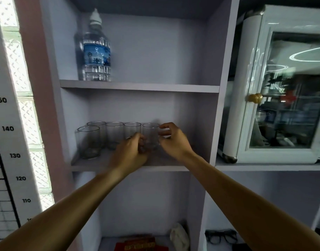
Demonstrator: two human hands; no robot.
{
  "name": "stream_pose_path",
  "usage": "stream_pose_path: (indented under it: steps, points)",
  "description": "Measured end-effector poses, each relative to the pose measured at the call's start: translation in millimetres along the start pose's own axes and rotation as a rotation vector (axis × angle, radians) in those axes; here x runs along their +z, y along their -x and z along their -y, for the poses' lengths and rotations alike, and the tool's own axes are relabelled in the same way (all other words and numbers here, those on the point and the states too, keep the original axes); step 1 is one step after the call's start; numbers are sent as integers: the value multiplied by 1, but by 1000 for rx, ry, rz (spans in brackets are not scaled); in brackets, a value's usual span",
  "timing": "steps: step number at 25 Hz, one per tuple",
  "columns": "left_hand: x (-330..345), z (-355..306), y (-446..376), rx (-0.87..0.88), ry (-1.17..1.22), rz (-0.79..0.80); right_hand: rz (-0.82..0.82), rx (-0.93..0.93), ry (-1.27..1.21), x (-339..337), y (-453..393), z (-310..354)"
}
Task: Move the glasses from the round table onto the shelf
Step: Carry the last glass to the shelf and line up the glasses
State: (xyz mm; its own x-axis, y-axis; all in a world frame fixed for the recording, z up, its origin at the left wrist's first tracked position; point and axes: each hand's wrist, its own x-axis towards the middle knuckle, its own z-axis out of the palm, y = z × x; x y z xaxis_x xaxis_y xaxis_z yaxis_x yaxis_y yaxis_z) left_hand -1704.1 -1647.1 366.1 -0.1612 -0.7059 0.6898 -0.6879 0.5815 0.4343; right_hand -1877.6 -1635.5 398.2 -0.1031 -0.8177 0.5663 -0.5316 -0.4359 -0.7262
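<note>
Going from the left, five glasses stand upright on the middle shelf. The front glass sits nearest the left wall and a little forward. Behind it runs a row: back glass, third glass, fourth glass, and last the end glass, which is the one between my hands.

My left hand comes in low and from the left, its fingers curled against the lower left side of the end glass and partly covering the foot of the fourth glass. I cannot tell whether they really press the glass or only rest by it. My right hand is on the other side, thumb and fingers spread in an open curl, their tips at or just beside the glass's right wall, not closed round it.

So the end glass stands upright, straight ahead of both hands and flanked by them, with its neighbour just beside it on the left and bare shelf on the right. The right hand looks the freer of the two. I judge the glass is being set down or nudged into line, and any shift should go along the row, since a push to the left would knock the fourth glass.

Above, a bottle stands on the upper shelf, well clear.
</note>
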Motion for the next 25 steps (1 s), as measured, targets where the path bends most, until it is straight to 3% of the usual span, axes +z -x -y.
stream_pose_path:
  steps: [8,12,15,19,25]
  points:
    - [1,2,-3,-34,-1,-29,19,40,-22,4,-2,-1]
    - [-23,13,7,-80,-22,17,-98,-130,32,18,2,13]
    - [-48,25,24,-85,-92,-31,58,-302,28,43,3,27]
    - [-89,41,46,-74,-222,-178,291,-384,30,95,2,53]
    - [-109,47,53,-94,-282,-206,452,-325,92,127,-5,82]
